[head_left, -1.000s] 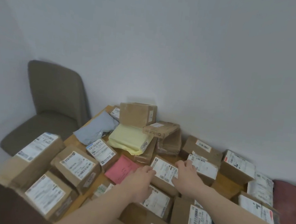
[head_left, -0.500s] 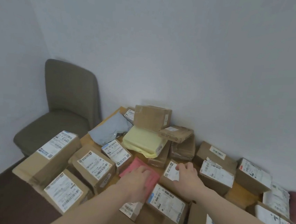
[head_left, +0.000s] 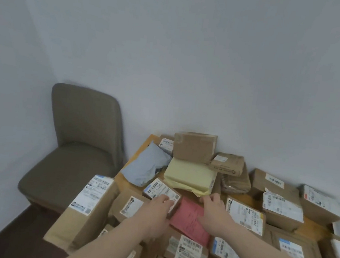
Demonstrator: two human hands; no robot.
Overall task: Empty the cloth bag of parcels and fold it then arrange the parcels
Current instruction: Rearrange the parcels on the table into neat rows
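Many cardboard parcels with white labels cover a wooden table (head_left: 142,147). A flat pink parcel (head_left: 189,221) lies in the middle, between both hands. My left hand (head_left: 157,212) rests at its left edge, fingers lying on the corner of a small labelled box (head_left: 160,190). My right hand (head_left: 213,212) lies on the pink parcel's right side, fingertips curled over its far edge, just below a yellow padded parcel (head_left: 189,175). No cloth bag is in view.
A grey-blue soft mailer (head_left: 146,168) and a stack of brown boxes (head_left: 194,149) sit at the back by the wall. A long box (head_left: 86,210) overhangs the table's left edge. A brown upholstered chair (head_left: 75,151) stands left of the table.
Both hands have moved left from the labelled boxes to the pink parcel, the right hand leaving the box it touched. The view has swung left and the chair shows more fully.
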